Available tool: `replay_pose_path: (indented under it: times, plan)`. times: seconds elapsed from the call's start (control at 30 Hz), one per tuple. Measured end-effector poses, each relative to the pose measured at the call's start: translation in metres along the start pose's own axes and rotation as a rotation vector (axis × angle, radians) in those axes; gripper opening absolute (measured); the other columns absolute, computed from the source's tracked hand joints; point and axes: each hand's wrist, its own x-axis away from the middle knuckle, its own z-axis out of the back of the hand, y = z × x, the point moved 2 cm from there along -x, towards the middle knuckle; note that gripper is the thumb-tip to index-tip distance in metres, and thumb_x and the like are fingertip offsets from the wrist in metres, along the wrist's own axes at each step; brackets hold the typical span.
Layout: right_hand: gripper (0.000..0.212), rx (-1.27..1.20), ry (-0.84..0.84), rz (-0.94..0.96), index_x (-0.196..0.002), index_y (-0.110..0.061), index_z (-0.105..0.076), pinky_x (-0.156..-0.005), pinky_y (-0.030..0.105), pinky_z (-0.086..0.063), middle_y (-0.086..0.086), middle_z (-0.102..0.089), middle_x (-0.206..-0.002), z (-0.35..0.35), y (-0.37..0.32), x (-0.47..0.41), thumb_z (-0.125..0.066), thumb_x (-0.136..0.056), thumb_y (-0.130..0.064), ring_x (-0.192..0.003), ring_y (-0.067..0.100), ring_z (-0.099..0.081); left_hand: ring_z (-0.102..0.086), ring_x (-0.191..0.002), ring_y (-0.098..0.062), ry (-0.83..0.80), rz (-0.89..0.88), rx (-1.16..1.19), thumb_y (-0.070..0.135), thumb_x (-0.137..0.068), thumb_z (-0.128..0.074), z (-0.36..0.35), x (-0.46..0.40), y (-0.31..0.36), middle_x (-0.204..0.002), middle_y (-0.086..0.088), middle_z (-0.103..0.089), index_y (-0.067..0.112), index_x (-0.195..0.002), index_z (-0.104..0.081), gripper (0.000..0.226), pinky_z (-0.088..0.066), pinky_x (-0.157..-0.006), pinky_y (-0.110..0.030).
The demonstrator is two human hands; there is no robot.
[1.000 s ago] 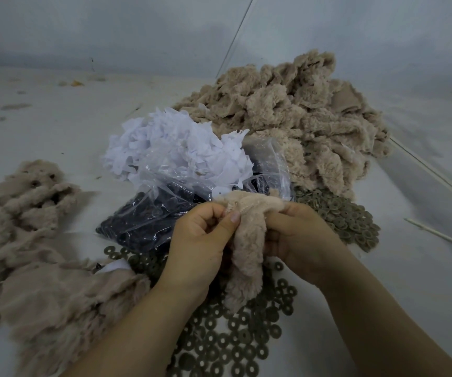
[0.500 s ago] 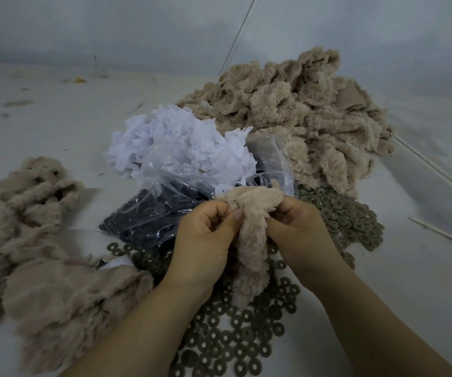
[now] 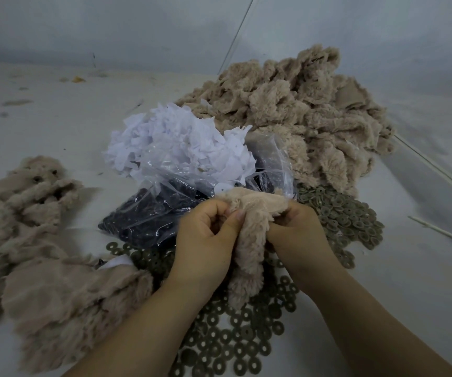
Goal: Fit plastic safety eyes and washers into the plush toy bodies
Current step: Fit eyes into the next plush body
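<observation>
Two hands were busy with one plush toy body (image 3: 249,240), held up just above the desk (image 3: 56,126). Your left hand (image 3: 206,240) had its fingers (image 3: 214,210) curled tight on the left side of the soft beige fur, with the thumb pinching the cloth near the top. Your right hand (image 3: 298,235) had its fingers bent around the right side of the same piece. The top of the piece was turned so its smooth inside showed, and the furry end hung down between your wrists.

Under your hands lay lots of flat round washers (image 3: 235,346), spread out on the desk. Just behind your hands sat a clear bag of black safety eyes (image 3: 148,216), and a bag of white paper scraps (image 3: 181,148) rested on top of it. A big heap of plush pieces (image 3: 301,110) was piled farther back on the right. More plush pieces (image 3: 42,268) lay on the left.
</observation>
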Motion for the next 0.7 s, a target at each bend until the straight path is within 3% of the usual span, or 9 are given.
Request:
replay_pose_path:
  times: [0.13, 0.2, 0.27, 0.33, 0.4, 0.5, 0.57, 0.7]
  plan:
    - [0.024, -0.07, -0.013, -0.03, -0.105, -0.003, -0.075, -0.075, 0.032, -0.06, 0.013, -0.077, -0.097, 0.0004, 0.0022, 0.0, -0.067, -0.086, 0.009, -0.093, 0.027, -0.075, -0.059, -0.077, -0.044, 0.009, -0.026, -0.05, 0.012, -0.09, -0.069, 0.0002, 0.0002, 0.0014, -0.078, -0.022, -0.063, 0.003, -0.075, -0.064, 0.018, -0.053, -0.066, -0.056]
    - [0.013, -0.08, -0.023, -0.096, -0.094, -0.004, -0.078, -0.069, 0.035, -0.059, 0.011, -0.077, -0.085, 0.0019, 0.0039, -0.0015, -0.067, -0.085, -0.003, -0.081, 0.027, -0.074, -0.059, -0.076, -0.043, 0.011, -0.033, -0.073, 0.012, -0.09, -0.069, 0.0007, -0.0005, 0.0016, -0.078, -0.022, -0.062, 0.001, -0.075, -0.063, 0.019, -0.053, -0.066, -0.055]
    - [0.032, -0.165, -0.04, -0.224, -0.088, 0.002, -0.074, -0.07, 0.043, -0.059, 0.017, -0.074, -0.083, 0.0038, 0.0049, -0.0023, -0.066, -0.075, -0.027, -0.078, 0.033, -0.07, -0.058, -0.074, -0.04, 0.004, -0.042, -0.102, 0.013, -0.089, -0.069, 0.0008, -0.0007, 0.0019, -0.076, -0.021, -0.062, 0.0, -0.075, -0.063, 0.021, -0.053, -0.066, -0.052]
    - [0.051, -0.138, -0.068, -0.24, -0.096, 0.003, -0.073, -0.083, 0.05, -0.059, 0.024, -0.073, -0.098, 0.0055, 0.0049, -0.0027, -0.068, -0.074, -0.043, -0.092, 0.04, -0.071, -0.057, -0.068, -0.035, -0.015, -0.044, -0.121, 0.014, -0.089, -0.07, 0.0, -0.0001, 0.0015, -0.073, -0.017, -0.061, 0.002, -0.073, -0.063, 0.021, -0.054, -0.062, -0.045]
    - [0.036, 0.023, -0.066, -0.136, -0.097, -0.007, -0.076, -0.079, 0.044, -0.061, 0.016, -0.076, -0.097, 0.0051, 0.0039, -0.0014, -0.075, -0.079, -0.039, -0.094, 0.032, -0.074, -0.051, -0.058, -0.022, -0.032, -0.041, -0.145, 0.013, -0.088, -0.07, -0.0014, 0.001, 0.0006, -0.069, -0.015, -0.06, 0.004, -0.071, -0.062, 0.022, -0.049, -0.056, -0.037]
    - [0.011, 0.067, -0.006, -0.085, -0.097, -0.011, -0.077, -0.075, 0.034, -0.061, 0.009, -0.078, -0.094, 0.0059, 0.0036, -0.001, -0.075, -0.086, -0.014, -0.091, 0.025, -0.075, -0.053, -0.063, -0.019, -0.036, 0.005, -0.083, 0.008, -0.089, -0.069, -0.0013, 0.0009, -0.0009, -0.072, -0.02, -0.062, 0.001, -0.073, -0.064, 0.018, -0.05, -0.059, -0.043]
    - [0.013, 0.021, -0.011, -0.126, -0.099, -0.007, -0.077, -0.08, 0.039, -0.061, 0.012, -0.077, -0.095, 0.0075, 0.0045, -0.0011, -0.072, -0.087, -0.009, -0.093, 0.028, -0.074, -0.057, -0.068, -0.024, -0.053, 0.055, 0.004, 0.01, -0.089, -0.069, -0.0005, 0.0004, -0.0005, -0.078, -0.023, -0.065, 0.001, -0.078, -0.067, 0.015, -0.054, -0.067, -0.049]
    - [0.025, -0.062, -0.012, -0.178, -0.102, -0.005, -0.076, -0.08, 0.039, -0.062, 0.015, -0.077, -0.098, 0.0071, 0.0034, -0.0014, -0.074, -0.079, -0.016, -0.093, 0.031, -0.074, -0.055, -0.066, -0.025, -0.073, 0.149, 0.152, 0.009, -0.092, -0.065, -0.0009, 0.001, -0.0007, -0.07, -0.022, -0.062, 0.002, -0.075, -0.067, 0.018, -0.051, -0.067, -0.044]
